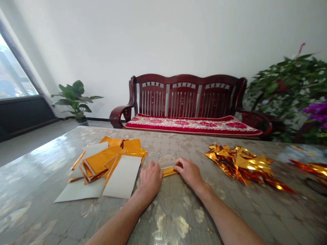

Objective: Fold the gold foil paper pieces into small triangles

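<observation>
A narrow strip of folded gold foil paper (169,171) lies on the table between my hands, with a pale edge along its far side. My left hand (150,177) is closed at its left end, the fingers curled down and partly hidden. At the other end, my right hand (189,173) pinches the strip between thumb and fingers. To the left lies a loose pile of gold paper sheets (102,159), some with their white backs (122,177) turned up. Over on the right is a heap of shiny folded gold foil pieces (245,163) with pointed ends.
The table (176,217) has a glossy patterned cover. At the right edge are a clear plastic bag (293,153), more gold foil (314,168) and a dark ring-shaped object (316,186). Behind stands a wooden bench (182,95) with a red cushion (191,124), between plants.
</observation>
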Available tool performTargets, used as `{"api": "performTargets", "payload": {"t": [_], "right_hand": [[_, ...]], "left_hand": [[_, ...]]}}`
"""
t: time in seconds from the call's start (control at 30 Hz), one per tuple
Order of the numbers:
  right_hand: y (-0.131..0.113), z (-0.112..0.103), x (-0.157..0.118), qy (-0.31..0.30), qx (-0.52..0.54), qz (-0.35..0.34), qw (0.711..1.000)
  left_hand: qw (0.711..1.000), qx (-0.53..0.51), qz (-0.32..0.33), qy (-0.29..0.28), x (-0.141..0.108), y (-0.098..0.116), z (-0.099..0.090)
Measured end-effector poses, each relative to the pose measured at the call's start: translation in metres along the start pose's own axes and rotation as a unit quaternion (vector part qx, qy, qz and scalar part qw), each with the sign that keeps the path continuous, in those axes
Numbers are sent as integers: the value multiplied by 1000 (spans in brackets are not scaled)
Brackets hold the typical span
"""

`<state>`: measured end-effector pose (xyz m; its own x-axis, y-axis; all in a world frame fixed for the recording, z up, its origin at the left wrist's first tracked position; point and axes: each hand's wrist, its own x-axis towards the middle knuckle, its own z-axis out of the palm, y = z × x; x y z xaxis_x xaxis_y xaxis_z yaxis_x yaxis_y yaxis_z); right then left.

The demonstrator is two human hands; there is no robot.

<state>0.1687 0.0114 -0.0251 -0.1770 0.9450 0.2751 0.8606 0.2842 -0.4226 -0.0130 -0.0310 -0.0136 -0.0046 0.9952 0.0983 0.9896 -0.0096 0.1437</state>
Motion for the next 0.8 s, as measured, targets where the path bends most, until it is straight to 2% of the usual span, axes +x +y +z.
{"api": "performTargets", "payload": {"t": [0.3, 0.5, 0.8], "right_hand": [[0, -1, 1, -6, 11, -4, 1000], [8, 2, 4, -21, 64, -13, 998], [12, 5, 4, -21, 73, 0, 997]], "left_hand": [[1000, -1, -1, -8, 1, 0, -2], [1000, 0, -7, -11, -1, 2, -4], [1000, -8, -4, 7, -1, 1, 0]]}}
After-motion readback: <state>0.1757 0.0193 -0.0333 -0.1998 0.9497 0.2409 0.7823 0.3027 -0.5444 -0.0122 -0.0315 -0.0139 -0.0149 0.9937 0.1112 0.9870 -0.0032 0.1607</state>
